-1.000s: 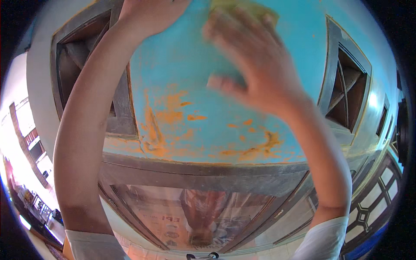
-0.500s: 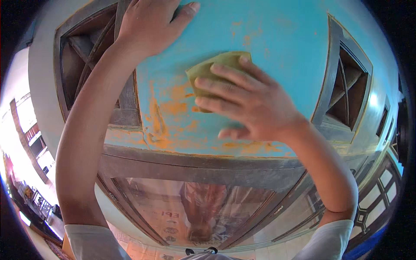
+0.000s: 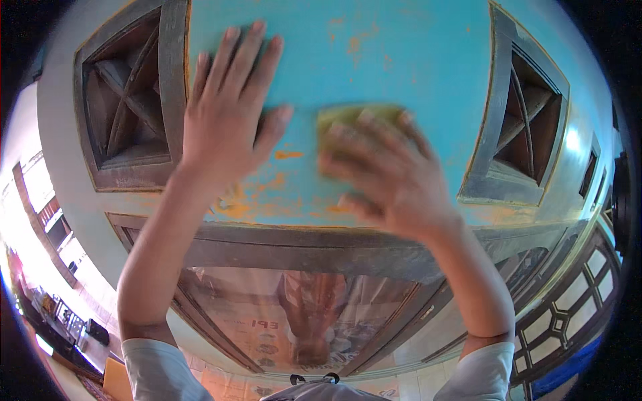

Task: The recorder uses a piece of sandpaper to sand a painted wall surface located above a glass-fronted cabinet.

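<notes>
A turquoise wall (image 3: 428, 53) with patches of orange showing through fills the upper middle. Against it my left hand (image 3: 224, 123) lies flat, fingers spread and pointing up, holding nothing. My right hand (image 3: 394, 174) presses a yellowish-green sheet of sandpaper (image 3: 334, 120) to the wall, right of centre. Its fingers lie over the sheet, which sticks out above and to the left of them. Motion blurs both the sheet and these fingers.
Dark wooden vent frames with crossed bars flank the patch, one at left (image 3: 124, 100) and one at right (image 3: 528, 120). Below runs a dark wooden frame (image 3: 301, 250) with a reflective glass pane (image 3: 241, 301). A latticed window (image 3: 568, 314) stands at lower right.
My left hand has come down the wall, and all its fingers show now. My right hand and the sandpaper have shifted slightly right and down. The view has tilted a little.
</notes>
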Motion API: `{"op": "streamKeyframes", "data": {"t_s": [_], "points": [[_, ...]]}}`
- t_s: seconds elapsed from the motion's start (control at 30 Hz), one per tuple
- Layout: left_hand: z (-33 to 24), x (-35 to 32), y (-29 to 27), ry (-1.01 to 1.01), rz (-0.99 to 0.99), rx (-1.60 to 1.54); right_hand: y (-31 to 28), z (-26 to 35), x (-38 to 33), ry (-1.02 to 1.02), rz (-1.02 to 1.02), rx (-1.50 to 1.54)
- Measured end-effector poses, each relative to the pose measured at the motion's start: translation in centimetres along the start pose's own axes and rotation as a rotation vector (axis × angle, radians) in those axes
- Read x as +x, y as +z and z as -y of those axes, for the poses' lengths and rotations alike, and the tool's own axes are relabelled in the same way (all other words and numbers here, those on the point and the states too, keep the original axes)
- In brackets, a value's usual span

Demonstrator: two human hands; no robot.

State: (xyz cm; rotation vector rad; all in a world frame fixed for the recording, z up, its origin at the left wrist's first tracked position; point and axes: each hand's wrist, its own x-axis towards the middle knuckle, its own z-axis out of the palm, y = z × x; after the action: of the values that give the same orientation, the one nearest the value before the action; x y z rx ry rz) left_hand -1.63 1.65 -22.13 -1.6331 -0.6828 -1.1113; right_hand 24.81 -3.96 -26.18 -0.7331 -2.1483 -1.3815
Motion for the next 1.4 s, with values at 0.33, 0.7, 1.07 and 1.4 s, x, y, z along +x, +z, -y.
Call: {"op": "streamKeyframes", "data": {"t_s": [0.33,0.7,1.07,1.4], "points": [[-5.8,-15.7,-1.1,-0.273,0.189,-0.100,3.5,9.1,-3.0,0.211,-0.062,0.146],[-6.0,-19.1,0.4,-0.467,-0.014,-0.104,2.9,11.2,0.2,0.507,-0.059,0.222],[-7.7,-18.5,0.8,-0.456,-0.010,-0.170,2.2,8.0,-2.2,0.652,-0.209,0.077],[-7.9,-19.9,0.4,-0.386,0.039,-0.233,3.1,7.2,-7.6,0.803,-0.239,0.025]]}}
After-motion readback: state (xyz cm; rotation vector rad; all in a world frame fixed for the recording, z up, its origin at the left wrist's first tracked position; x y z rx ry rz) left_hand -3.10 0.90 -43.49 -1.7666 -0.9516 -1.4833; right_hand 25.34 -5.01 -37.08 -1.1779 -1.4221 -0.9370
